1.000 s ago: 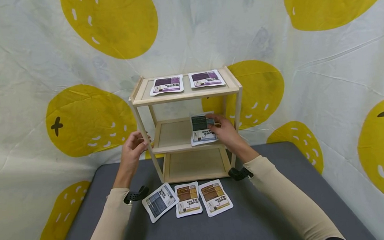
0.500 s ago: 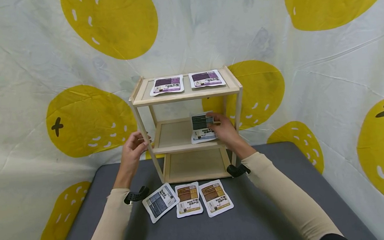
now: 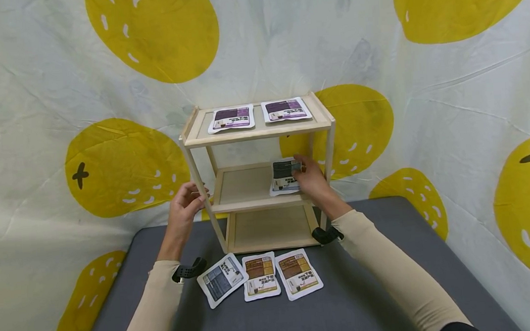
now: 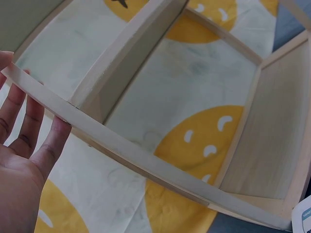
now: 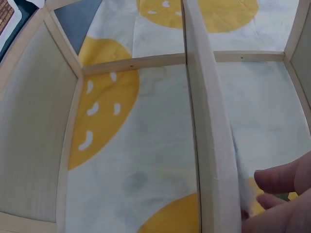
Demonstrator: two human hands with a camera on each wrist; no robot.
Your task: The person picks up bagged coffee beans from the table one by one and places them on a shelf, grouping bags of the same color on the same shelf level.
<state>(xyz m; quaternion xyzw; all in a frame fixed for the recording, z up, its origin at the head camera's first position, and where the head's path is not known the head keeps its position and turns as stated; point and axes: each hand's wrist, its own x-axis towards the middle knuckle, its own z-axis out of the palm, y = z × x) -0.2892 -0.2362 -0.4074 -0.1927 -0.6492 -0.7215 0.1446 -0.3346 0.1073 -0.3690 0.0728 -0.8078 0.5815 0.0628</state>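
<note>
On the middle tier of a small wooden shelf rack (image 3: 258, 205) lies a flat white pouch (image 3: 282, 170) with a dark green-black label. My right hand (image 3: 313, 180) pinches its right edge, thumb over the label. In the right wrist view, the right hand's fingers (image 5: 279, 182) show just past the edge of that tier, and the pouch is mostly hidden. My left hand (image 3: 181, 209) holds the rack's left front post (image 3: 201, 184) at about middle-tier height. Seen from the left wrist, fingers (image 4: 53, 141) lie behind the post and the thumb is at its front.
Two purple-label pouches (image 3: 233, 118) lie on the top tier. In front of the rack, on the grey table (image 3: 274, 322), are a blue-grey-label pouch (image 3: 222, 280) and two brown-and-yellow-label pouches (image 3: 299, 274). A white cloth with yellow fruit print (image 3: 257, 44) hangs close behind.
My right hand has shifted the dark-label pouch a little to the right and farther back on the middle tier. The left hand keeps its hold on the post.
</note>
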